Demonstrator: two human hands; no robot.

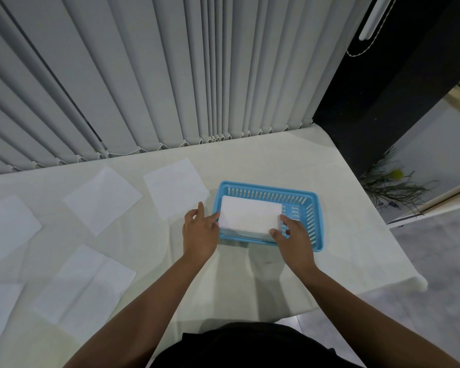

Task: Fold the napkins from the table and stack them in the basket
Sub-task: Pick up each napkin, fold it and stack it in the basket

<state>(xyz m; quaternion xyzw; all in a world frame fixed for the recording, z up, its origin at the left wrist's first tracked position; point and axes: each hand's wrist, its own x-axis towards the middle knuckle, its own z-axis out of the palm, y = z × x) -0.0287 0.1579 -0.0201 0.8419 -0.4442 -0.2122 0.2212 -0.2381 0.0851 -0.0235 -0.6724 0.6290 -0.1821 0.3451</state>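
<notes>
Right of the frame's centre, a blue basket (314, 208) sits on the pale table (263, 160), with a folded napkin (250, 215) in its left part. The left hand (199, 232) touches the napkin's left edge with loosely open fingers; the right hand (294, 239) pinches its lower right corner. Five flat napkins (102, 200) lie across the frame's left half.

folded white napkin (250, 215) in blue basket (315, 205)
</notes>
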